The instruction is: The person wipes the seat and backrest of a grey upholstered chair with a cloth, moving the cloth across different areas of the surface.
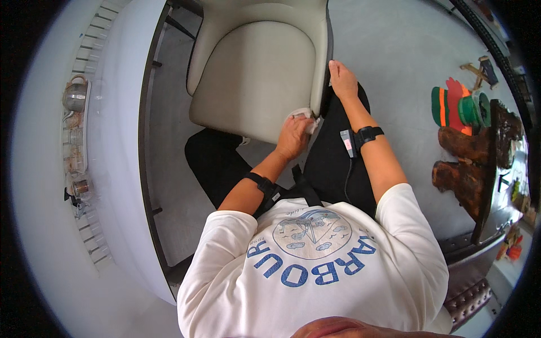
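An upholstered beige chair (pixel 258 76) with a curved shell faces me, its seat close to my knees. Bunched under the fingers of my left hand (pixel 293 137) is a white cloth (pixel 312 126), pressed against the front right corner of the seat. My right hand (pixel 343 80) grips the dark outer edge of the chair's right side, its fingers curled and partly hidden there. Both wrists wear black straps; a small grey device (pixel 348 143) sits by the right one.
On my left runs a white table (pixel 127 148) with a dark edge. It carries a tray (pixel 88 126) with a glass teapot (pixel 76 96) and cups. To the right stand a dark wooden table (pixel 486 186) with thick brown legs, a green bucket (pixel 468 110) and a small folding stool (pixel 479 74).
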`<state>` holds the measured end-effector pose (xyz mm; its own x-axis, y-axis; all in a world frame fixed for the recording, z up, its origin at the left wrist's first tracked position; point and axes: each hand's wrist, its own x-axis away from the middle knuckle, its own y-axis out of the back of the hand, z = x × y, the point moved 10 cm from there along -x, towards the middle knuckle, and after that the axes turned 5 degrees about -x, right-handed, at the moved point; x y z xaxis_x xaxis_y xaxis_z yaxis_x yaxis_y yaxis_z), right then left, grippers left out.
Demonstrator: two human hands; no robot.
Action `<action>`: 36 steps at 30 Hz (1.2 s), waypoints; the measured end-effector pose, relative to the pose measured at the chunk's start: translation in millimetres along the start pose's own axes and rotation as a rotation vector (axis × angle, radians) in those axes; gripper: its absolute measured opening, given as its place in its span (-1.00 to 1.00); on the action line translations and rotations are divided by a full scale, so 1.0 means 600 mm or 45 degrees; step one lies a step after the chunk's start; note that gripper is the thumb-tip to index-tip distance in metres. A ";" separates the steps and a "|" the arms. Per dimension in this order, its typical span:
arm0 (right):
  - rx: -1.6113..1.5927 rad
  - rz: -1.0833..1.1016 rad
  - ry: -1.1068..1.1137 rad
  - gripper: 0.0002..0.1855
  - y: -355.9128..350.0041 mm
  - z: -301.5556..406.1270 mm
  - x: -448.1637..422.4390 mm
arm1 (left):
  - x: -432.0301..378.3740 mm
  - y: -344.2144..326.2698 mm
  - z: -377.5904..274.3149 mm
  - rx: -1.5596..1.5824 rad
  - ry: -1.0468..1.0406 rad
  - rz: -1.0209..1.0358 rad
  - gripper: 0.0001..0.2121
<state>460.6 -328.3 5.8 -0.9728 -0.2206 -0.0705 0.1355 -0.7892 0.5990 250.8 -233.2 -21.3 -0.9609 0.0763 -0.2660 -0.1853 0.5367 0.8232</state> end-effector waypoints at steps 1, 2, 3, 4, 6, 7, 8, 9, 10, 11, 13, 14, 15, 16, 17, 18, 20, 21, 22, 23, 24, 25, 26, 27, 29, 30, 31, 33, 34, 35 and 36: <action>0.046 -0.017 0.041 -0.36 0.002 0.001 0.001 | 0.007 -0.008 -0.012 -0.008 -0.072 0.030 -0.56; 0.092 -0.034 0.082 -0.36 0.003 0.003 0.003 | 0.011 -0.018 -0.023 -0.016 -0.144 0.060 -0.58; 0.134 -0.046 0.122 -0.35 0.002 0.009 0.007 | 0.010 -0.027 -0.032 -0.067 -0.168 0.117 -0.60; 0.206 0.000 0.107 -0.32 -0.002 0.007 0.010 | 0.007 -0.039 -0.045 -0.118 -0.193 0.175 -0.61; 0.350 0.089 0.082 -0.25 -0.008 0.007 0.017 | 0.002 -0.056 -0.056 -0.193 -0.222 0.268 -0.63; 0.408 0.193 0.031 -0.20 -0.016 0.019 0.024 | 0.003 -0.059 -0.053 -0.221 -0.216 0.304 -0.64; 0.467 0.298 -0.020 -0.14 -0.024 0.031 0.033 | 0.006 -0.062 -0.047 -0.248 -0.208 0.340 -0.64; 0.530 0.394 -0.074 -0.08 -0.026 0.037 0.043 | 0.009 -0.067 -0.048 -0.288 -0.253 0.360 -0.66; 0.565 0.408 -0.039 -0.04 -0.028 0.042 0.049 | 0.015 -0.072 -0.048 -0.329 -0.296 0.379 -0.67; 0.599 0.423 -0.002 0.00 -0.032 0.044 0.054 | 0.021 -0.076 -0.048 -0.370 -0.336 0.398 -0.68; 0.624 0.425 0.031 0.05 -0.030 0.042 0.054 | 0.037 -0.073 -0.054 -0.337 -0.434 0.387 -0.73; 0.613 0.419 0.031 0.05 -0.027 0.041 0.052 | 0.049 -0.069 -0.055 -0.321 -0.479 0.381 -0.74; 0.594 0.417 0.029 0.06 -0.029 0.040 0.053 | 0.066 -0.066 -0.060 -0.335 -0.595 0.397 -0.76; 0.612 0.377 0.045 0.05 -0.028 0.042 0.052 | 0.084 -0.061 -0.063 -0.348 -0.709 0.414 -0.77; 0.605 0.390 0.031 0.05 -0.030 0.039 0.052 | 0.104 -0.056 -0.064 -0.362 -0.822 0.433 -0.79; 0.604 0.400 0.014 0.04 -0.027 0.037 0.051 | 0.111 -0.037 -0.073 -0.328 -0.886 0.445 -0.79; 0.618 0.401 -0.018 0.03 -0.026 0.038 0.050 | 0.128 -0.022 -0.037 -0.316 -0.868 0.516 -0.78; 0.612 0.376 -0.005 0.02 -0.025 0.037 0.052 | 0.140 -0.011 -0.023 -0.302 -0.862 0.552 -0.78; 0.607 0.345 0.006 0.02 -0.024 0.034 0.050 | 0.137 0.010 0.000 -0.357 -0.807 0.546 -0.78; 0.601 0.313 0.016 0.02 -0.021 0.032 0.046 | 0.140 0.027 0.022 -0.398 -0.767 0.575 -0.78; 0.599 0.319 0.011 0.01 -0.023 0.037 0.044 | 0.149 0.047 0.048 -0.444 -0.717 0.607 -0.78; 0.598 0.330 0.003 0.01 -0.025 0.041 0.047 | 0.152 0.071 0.081 -0.467 -0.593 0.604 -0.78; 0.596 0.336 -0.005 0.01 -0.025 0.045 0.047 | 0.150 0.096 0.116 -0.491 -0.474 0.599 -0.78; 0.586 0.348 -0.030 0.01 -0.027 0.044 0.044 | 0.146 0.129 0.137 -0.487 -0.431 0.529 -0.82; 0.573 0.375 -0.091 0.00 -0.026 0.033 0.040 | 0.131 0.175 0.204 -0.417 -0.004 0.483 -0.86; 0.578 0.345 -0.064 -0.01 -0.027 0.031 0.039 | 0.137 0.194 0.252 -0.351 0.386 0.499 -0.86; 0.588 0.305 -0.042 -0.02 -0.022 0.027 0.037 | 0.146 0.213 0.292 -0.277 0.765 0.506 -0.87; 0.589 0.273 -0.027 -0.03 -0.020 0.024 0.034 | 0.151 0.260 0.336 -0.801 1.013 0.762 -0.81; 0.581 0.283 -0.030 -0.04 -0.021 0.028 0.034 | 0.147 0.291 0.354 -0.751 1.109 0.579 -0.78; 0.575 0.294 -0.033 -0.05 -0.023 0.031 0.035 | 0.145 0.321 0.372 -0.698 1.199 0.394 -0.76; 0.585 0.279 -0.011 -0.04 -0.024 0.034 0.030 | 0.140 0.347 0.387 -0.640 1.283 0.199 -0.74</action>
<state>437.2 -309.3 12.1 -0.9326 -0.3464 0.1016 0.2419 -0.3908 0.8881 179.5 79.9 11.2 -0.6667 -0.7195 0.1945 0.1080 0.1650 0.9804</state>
